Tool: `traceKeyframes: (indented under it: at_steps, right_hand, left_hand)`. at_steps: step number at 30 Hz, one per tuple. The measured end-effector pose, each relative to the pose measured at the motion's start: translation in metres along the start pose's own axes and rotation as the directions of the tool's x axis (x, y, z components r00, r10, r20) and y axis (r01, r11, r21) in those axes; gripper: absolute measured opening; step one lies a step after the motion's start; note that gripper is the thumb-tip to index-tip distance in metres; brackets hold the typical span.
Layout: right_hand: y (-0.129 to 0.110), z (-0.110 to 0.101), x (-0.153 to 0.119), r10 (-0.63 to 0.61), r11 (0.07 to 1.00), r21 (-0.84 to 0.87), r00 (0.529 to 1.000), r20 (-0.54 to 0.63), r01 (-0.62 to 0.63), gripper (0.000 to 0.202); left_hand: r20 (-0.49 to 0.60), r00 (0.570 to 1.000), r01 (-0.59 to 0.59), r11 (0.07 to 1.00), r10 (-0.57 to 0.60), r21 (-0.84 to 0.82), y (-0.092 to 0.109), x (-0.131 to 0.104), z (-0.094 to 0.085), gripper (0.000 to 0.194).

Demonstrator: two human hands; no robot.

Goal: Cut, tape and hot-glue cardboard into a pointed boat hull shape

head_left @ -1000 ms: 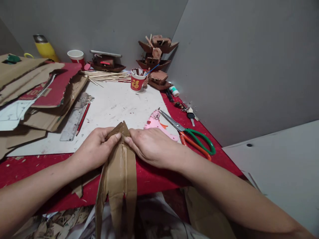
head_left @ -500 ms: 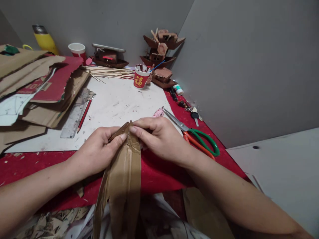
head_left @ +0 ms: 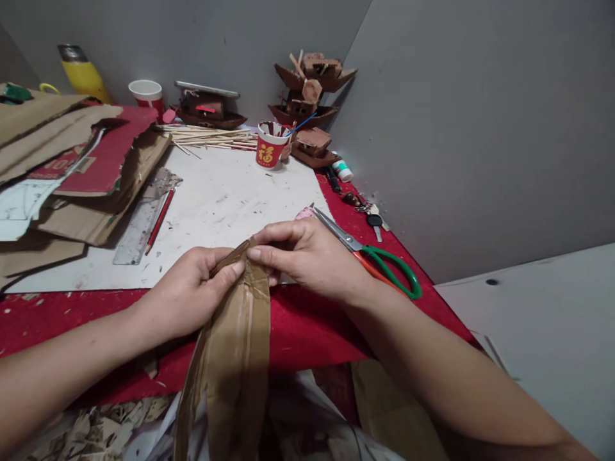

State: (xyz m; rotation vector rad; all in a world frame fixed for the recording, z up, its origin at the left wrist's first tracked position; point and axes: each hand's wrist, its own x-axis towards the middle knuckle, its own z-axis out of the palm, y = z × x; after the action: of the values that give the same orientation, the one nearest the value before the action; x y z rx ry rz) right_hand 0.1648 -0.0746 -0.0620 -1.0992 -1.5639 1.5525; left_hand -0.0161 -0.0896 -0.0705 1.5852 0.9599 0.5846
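Observation:
A long brown cardboard strip (head_left: pixel 240 346) hangs down past the table's front edge, its top end pinched between both hands. My left hand (head_left: pixel 199 288) grips the left side of that end, thumb on top. From the right, my right hand (head_left: pixel 307 259) pinches the top between thumb and fingers. The strip is creased just under the fingertips, with a second layer showing along its left. Behind my right hand lie scissors (head_left: pixel 391 272) with green and orange handles, next to a pink object (head_left: pixel 304 212) partly covered by the hand.
Cardboard pieces (head_left: pixel 91 224) pile up at the left, beside a ruler (head_left: pixel 137 234) and red pencil (head_left: pixel 160 223). Thin sticks (head_left: pixel 211 136), a red cup (head_left: pixel 270 152) and brown model boats (head_left: pixel 312 144) stand at the back. Keys (head_left: pixel 375 219) lie right; scraps (head_left: pixel 96 435) sit below the table.
The pinched top of the strip has folded or tilted slightly, and my right fingers have shifted a little on it. The whole view has moved slightly.

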Motion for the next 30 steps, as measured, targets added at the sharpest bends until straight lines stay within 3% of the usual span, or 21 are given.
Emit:
traceKeyframes:
  at_steps: [4, 7, 12, 16, 21, 25, 30]
  right_hand:
    - [-0.001, 0.002, -0.001, -0.049, 0.996, -0.071, 0.998, -0.037, 0.046, 0.009]
    - [0.0, 0.003, -0.001, -0.008, 1.0, 0.003, 0.999, -0.041, 0.008, 0.007]
    - [0.002, 0.002, -0.003, 0.038, 0.994, 0.106, 0.999, -0.011, -0.037, 0.02]
    - [0.005, 0.004, -0.003, -0.042, 0.999, 0.02, 0.999, -0.03, 0.043, 0.017]
    - [0.009, 0.009, 0.0, -0.221, 0.96, -0.202, 0.968, -0.118, 0.194, 0.01]
    - [0.01, 0.008, 0.003, -0.213, 0.967, -0.162, 0.972, -0.101, 0.195, 0.011]
    - [0.009, 0.003, 0.004, -0.106, 0.99, -0.095, 0.993, -0.057, 0.1, 0.013]
  left_hand:
    - [0.0, 1.0, 0.018, 1.0, -0.018, 0.006, -0.002, 0.002, -0.001, 0.027]
    - [0.039, 0.999, 0.005, 1.0, -0.004, -0.026, -0.002, 0.002, -0.002, 0.027]
    - [0.065, 0.998, -0.011, 0.999, 0.015, -0.048, 0.002, 0.001, -0.003, 0.028]
    - [0.068, 0.998, -0.009, 1.0, 0.01, -0.019, 0.0, 0.0, -0.004, 0.027]
    - [0.06, 0.995, 0.083, 0.997, -0.083, 0.003, -0.008, 0.002, -0.007, 0.033]
    - [0.08, 0.994, 0.067, 0.998, -0.068, 0.021, -0.002, 0.005, -0.014, 0.035]
    - [-0.126, 0.988, 0.089, 0.996, -0.085, 0.026, 0.007, 0.006, -0.024, 0.059]
